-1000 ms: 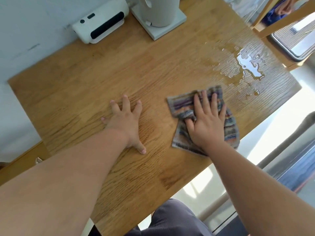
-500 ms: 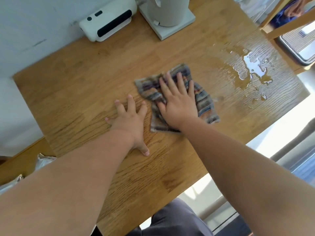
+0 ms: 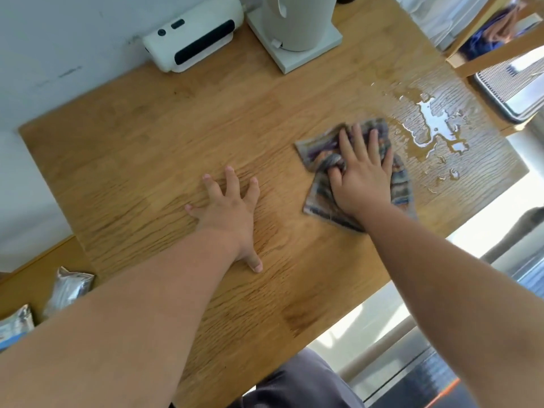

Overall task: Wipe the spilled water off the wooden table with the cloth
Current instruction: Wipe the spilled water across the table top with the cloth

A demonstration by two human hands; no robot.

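1. Right hand (image 3: 363,175) right of centre in the frame, palm down, fingers spread and pointing toward the upper edge, pressed flat on the striped cloth (image 3: 321,160); thumb tucked against a bunched fold, so it presses rather than grips.
2. Left hand (image 3: 232,212) at frame centre, flat on the bare wooden table (image 3: 147,148), all 5 digits splayed wide, holding nothing.
3. Both forearms run in from the lower corners of the frame, bare.
4. Cloth lies crumpled on the table, its upper right edge touching the wet sheen at the rim of the spilled water (image 3: 435,125); the main puddle sits in the upper right of the frame, just beyond the fingertips.
5. Small separate drops trail down from the puddle toward the table's right edge.
6. Hidden: the cloth's middle is under the palm; the lower right part of the cloth is blurred, pattern hard to read.
7. Cut off: white kettle (image 3: 297,22) on its base and the white device (image 3: 191,36) at the top edge.
8. Foil packets (image 3: 69,287) at lower left, partly behind the left forearm.
9. Open room: wide bare tabletop left of the cloth; the puddle lies near the table's right edge.
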